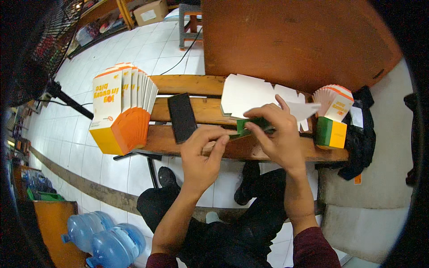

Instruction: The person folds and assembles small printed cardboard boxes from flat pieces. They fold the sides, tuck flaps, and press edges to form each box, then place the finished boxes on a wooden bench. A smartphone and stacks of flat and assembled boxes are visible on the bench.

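Both hands work on one partly folded paper carton (241,128) above the front of a slatted wooden bench (167,139). Its green side faces me, and a white part seems to reach out to the right behind my fingers. My left hand (202,154) pinches the carton's left edge between thumb and fingers. From the right, my right hand (282,134) grips it with thumb and forefinger by a green flap, other fingers raised. Just behind lies a stack of flat white carton blanks (248,91), partly covered by the right hand.
Nested orange, white and yellow cartons (107,98) stand at the bench's left end. More nested cartons (331,129) with a green side stand at the right, beside dark cloth (367,129). A black phone (182,117) lies between. Blue water jugs (117,245) are on the floor, lower left.
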Motion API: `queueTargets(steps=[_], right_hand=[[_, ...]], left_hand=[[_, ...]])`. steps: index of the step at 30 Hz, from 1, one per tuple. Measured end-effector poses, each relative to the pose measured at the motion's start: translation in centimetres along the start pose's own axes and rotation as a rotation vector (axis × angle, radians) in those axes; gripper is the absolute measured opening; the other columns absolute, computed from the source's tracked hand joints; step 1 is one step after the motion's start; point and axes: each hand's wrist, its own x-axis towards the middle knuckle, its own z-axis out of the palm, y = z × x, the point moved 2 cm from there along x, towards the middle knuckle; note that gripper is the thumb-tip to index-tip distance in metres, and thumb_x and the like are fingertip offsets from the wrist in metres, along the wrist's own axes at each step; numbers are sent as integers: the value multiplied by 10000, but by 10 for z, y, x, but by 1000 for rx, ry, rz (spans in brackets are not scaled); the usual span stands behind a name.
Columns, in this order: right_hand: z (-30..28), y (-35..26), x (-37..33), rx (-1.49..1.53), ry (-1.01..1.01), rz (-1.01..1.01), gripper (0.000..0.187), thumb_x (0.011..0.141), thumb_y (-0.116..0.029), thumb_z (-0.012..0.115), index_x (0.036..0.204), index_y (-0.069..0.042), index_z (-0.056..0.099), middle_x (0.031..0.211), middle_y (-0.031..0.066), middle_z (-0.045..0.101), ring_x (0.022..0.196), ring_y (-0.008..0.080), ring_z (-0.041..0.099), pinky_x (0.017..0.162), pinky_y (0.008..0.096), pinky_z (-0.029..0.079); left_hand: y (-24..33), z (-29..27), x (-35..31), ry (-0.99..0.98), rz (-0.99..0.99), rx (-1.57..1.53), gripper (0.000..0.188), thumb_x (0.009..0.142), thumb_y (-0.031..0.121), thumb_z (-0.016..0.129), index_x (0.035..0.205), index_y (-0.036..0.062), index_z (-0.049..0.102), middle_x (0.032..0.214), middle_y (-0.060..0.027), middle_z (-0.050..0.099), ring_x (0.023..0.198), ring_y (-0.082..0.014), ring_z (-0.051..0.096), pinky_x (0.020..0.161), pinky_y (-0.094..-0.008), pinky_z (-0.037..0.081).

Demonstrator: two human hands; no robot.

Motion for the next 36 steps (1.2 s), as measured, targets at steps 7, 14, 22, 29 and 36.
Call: queueTargets(steps=[7, 14, 22, 29, 36], right_hand=[[11, -25, -5, 53, -97, -243, 248, 648, 13, 754, 816, -147, 667, 814, -12, 636, 790, 169, 620, 1070, 518, 296], [12, -19, -3, 27, 21, -139, 225, 662, -2, 750, 815, -145, 667, 814, -7, 628, 808, 169, 614, 1073, 486, 277], [15, -24, -5, 10, 7, -264, 222, 636, -39, 760, 790, -177, 681, 869, -37, 658, 880, 186, 615, 1081, 512, 236], [19, -32, -5, 9, 24, -260, 192, 640, -41, 762, 746, -177, 680, 842, -41, 663, 870, 179, 616, 1077, 488, 237], [19, -35, -6, 9, -9, -206, 159, 674, -38, 757, 753, -160, 692, 919, -14, 673, 912, 168, 629, 1081, 486, 244]], left_hand=[[-22, 5, 4, 129, -529, -177, 124, 899, 65, 657, 902, -59, 667, 930, -94, 679, 841, -84, 603, 751, -247, 483], [-10, 5, -3, -65, -277, -134, 201, 867, 21, 630, 1054, -3, 699, 946, -123, 635, 911, -187, 606, 838, -281, 470], [0, -8, -4, -95, -334, -266, 305, 852, -47, 585, 1124, 27, 700, 977, -89, 594, 936, -151, 582, 837, -255, 469], [11, -18, -3, -125, -147, -56, 381, 777, -75, 565, 1115, 34, 702, 914, -114, 588, 856, -190, 594, 762, -277, 490], [13, -23, -2, -186, 10, -3, 410, 724, -89, 526, 1084, 7, 699, 880, -128, 591, 795, -216, 605, 704, -282, 492]])
